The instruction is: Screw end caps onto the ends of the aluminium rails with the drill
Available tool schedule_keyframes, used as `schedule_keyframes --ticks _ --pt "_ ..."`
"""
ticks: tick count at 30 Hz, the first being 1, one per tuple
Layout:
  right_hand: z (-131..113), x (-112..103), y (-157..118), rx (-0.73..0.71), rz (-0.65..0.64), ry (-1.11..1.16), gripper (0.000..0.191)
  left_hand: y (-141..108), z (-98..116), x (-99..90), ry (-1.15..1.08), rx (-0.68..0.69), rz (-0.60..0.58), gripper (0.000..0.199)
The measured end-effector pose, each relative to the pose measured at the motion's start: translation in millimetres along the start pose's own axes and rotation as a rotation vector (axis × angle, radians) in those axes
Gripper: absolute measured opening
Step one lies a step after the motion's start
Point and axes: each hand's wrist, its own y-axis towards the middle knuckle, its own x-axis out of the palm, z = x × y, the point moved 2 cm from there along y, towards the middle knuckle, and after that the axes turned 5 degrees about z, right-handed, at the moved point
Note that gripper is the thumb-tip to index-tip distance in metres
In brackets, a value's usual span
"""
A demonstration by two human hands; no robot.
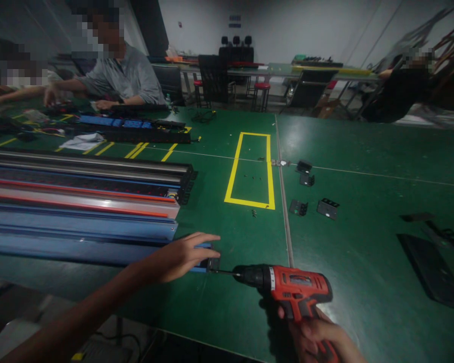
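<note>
My right hand [318, 335] grips a red and black cordless drill [300, 285] by its handle. The drill points left, and its long bit [225, 273] reaches the black end cap [213, 262] of a blue metal profile [98, 252]. Over that same end lies my left hand [183, 257], palm down with fingers stretched out, touching the profile near the cap. The hand hides part of the joint, so a screw at the bit tip cannot be made out.
More long profiles [79, 194] lie side by side on the green table [227, 312]. Yellow tape [230, 176] marks a rectangle, with small screws [254, 213] near it. Black brackets [328, 208] and a dark flat piece [431, 272] lie to the right. A person [124, 75] sits across the table.
</note>
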Motion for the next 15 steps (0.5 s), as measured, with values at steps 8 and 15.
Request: schedule_keyframes --ticks 8,15 --pt "-3 7 -4 -0.004 0.034 0.024 0.037 2 -11 12.0 0.068 0.033 -0.049 0.047" --pt "-7 12 -8 0.0 0.057 0.032 0.03 5 -9 10.6 0.069 0.029 -0.034 0.037"
